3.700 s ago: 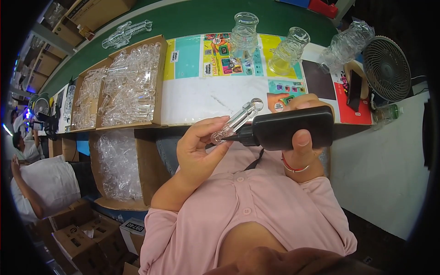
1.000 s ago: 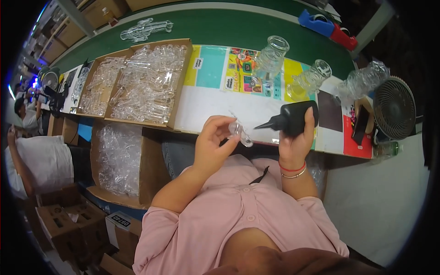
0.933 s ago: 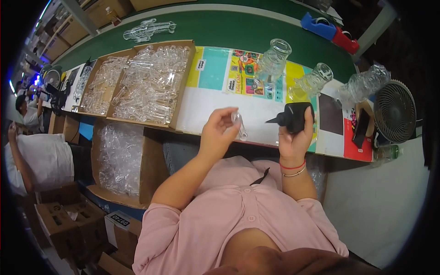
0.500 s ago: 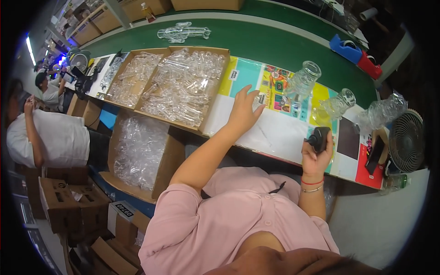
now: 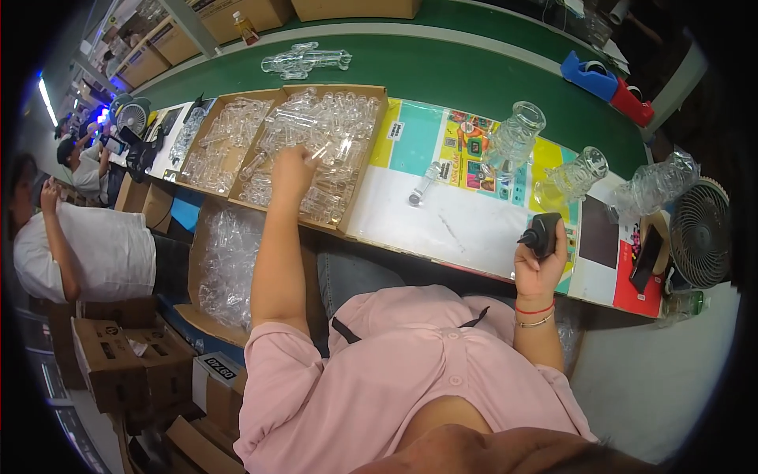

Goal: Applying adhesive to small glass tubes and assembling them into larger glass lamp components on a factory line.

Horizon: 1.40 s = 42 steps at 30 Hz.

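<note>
My left hand (image 5: 292, 175) reaches over the open cardboard tray (image 5: 341, 225) on the table, its fingers closed on a small clear glass tube piece (image 5: 320, 151). Many similar clear pieces lie heaped about it in the tray. In my right hand (image 5: 540, 267) is a small black bottle with a pointed nozzle (image 5: 542, 235), held above the table's front edge. Between the hands, one loose clear glass tube piece (image 5: 426, 183) lies on the printed sheet. Beyond the bottle are a clear glass vessel (image 5: 515, 142) standing upright and a second glass vessel (image 5: 572, 178).
A bundle of clear glass in wrap (image 5: 659, 183) and a black fan (image 5: 699, 235) are at the right. Blue and red tape dispensers (image 5: 606, 87) sit at the back. A clear glass assembly (image 5: 306, 61) lies behind the tray. Another person (image 5: 87, 245) is at the left.
My left hand has moved left, from above the printed sheet into the tray, and closed. The loose glass piece now shows on the sheet. My right hand still holds the black bottle.
</note>
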### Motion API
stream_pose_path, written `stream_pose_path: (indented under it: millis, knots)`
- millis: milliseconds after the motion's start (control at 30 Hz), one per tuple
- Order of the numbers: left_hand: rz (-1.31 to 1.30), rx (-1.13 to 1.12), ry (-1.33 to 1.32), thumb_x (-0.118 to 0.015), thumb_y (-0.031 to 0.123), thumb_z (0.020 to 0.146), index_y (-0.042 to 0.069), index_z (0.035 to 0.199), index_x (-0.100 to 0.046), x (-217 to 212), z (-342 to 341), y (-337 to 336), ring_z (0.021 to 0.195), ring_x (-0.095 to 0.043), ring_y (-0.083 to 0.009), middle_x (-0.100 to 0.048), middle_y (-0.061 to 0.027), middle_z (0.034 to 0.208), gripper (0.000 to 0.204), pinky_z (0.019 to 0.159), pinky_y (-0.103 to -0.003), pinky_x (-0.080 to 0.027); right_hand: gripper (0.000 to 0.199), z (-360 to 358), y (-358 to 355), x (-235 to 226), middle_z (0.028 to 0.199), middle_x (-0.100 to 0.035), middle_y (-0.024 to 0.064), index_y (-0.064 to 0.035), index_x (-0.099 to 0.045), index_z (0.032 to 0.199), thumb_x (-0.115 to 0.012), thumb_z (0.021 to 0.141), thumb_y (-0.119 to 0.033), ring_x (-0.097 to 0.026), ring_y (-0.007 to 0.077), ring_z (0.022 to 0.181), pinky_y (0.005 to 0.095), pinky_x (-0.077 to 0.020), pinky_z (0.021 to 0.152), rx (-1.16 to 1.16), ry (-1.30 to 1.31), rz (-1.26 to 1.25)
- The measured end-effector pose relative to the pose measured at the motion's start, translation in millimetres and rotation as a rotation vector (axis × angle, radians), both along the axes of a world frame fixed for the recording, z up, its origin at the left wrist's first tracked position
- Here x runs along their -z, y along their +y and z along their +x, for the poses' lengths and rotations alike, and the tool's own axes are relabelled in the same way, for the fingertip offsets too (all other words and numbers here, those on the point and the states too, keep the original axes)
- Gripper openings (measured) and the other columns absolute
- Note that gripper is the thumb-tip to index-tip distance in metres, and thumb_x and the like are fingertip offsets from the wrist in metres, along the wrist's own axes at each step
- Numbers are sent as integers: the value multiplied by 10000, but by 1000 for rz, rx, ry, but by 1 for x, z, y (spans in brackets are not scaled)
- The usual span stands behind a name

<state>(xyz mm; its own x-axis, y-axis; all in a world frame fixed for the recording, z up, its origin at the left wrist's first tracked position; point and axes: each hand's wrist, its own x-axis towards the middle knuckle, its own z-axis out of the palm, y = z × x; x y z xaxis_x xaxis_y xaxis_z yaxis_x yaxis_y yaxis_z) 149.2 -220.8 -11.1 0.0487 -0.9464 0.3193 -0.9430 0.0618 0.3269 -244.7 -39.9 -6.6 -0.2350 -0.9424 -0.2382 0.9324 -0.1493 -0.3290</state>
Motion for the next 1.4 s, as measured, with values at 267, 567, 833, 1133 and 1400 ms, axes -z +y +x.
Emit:
stream_pose_path:
  millis: [267,567,833,1133,1400]
  knots:
    - [-114,423,682,-717,59,771,37,1027,-659,-27,-97,100,804,-542,-183,-566,-89,937,263,724,-275,-449,213,3,9,-19,809,-636,31,-108,-595,962,-527,943,-309,-565,98,542,161,-293,313,27,65,-41]
    - [212,800,1387,-703,-146,708,-10,1107,-532,-26,-164,181,1033,-551,-176,-549,-134,1094,454,894,-293,-460,304,24,23,-50,847,-612,74,-50,-565,984,-510,942,-346,-540,144,545,217,-402,419,304,219,20]
    - [129,843,1463,-705,-154,698,34,1021,-485,-28,-171,203,1012,-568,-208,-531,-157,1101,434,853,-313,-506,503,37,53,-67,854,-545,121,28,-494,984,-603,858,-447,-532,162,709,269,-453,585,495,976,-319]
    - [-40,895,1374,-708,-169,680,52,1015,-480,-28,-170,209,1023,-581,-254,-523,-142,1098,462,867,-342,-508,502,34,73,-68,860,-580,150,-16,-435,1083,-666,838,-389,-577,200,761,316,-470,731,464,1365,-501]
    - [-104,886,1311,-680,-194,662,56,992,-473,-28,-171,213,1015,-599,-282,-504,-132,1086,463,873,-369,-519,472,31,84,-65,878,-585,169,17,-427,1121,-696,835,-246,-595,211,767,284,-505,667,423,1470,-712]
